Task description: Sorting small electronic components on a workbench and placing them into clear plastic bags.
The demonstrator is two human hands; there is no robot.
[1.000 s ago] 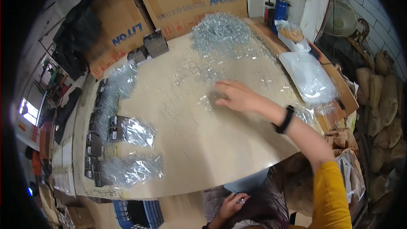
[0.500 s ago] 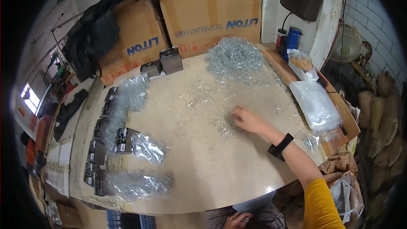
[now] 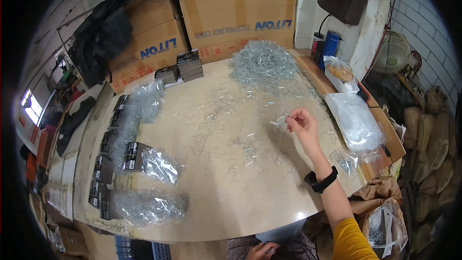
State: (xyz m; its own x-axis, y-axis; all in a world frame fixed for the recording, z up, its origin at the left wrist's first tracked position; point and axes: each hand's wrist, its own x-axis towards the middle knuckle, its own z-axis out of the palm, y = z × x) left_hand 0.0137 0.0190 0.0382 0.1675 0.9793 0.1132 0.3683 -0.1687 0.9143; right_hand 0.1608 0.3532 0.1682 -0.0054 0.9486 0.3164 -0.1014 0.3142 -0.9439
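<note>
Above the right half of the table, my right hand pinches a few thin, shiny wire-like pieces between thumb and fingertips. Below it, more such loose pieces lie scattered over the pale tabletop. A large heap of them sits at the far edge. Down by my lap, at the table's near edge, my left hand is partly in view with its fingers curled; what they hold, if anything, I cannot make out.
Along the left edge stand banded stacks of dark cards beside clear plastic bags. More stacks are at the back, before cardboard boxes. On the right lie a packet of clear bags and a white tray.
My right hand has risen from the scattered pieces and moved right and slightly away, now with a few pieces in its fingertips. My left hand stays by my lap. The view has shifted slightly.
</note>
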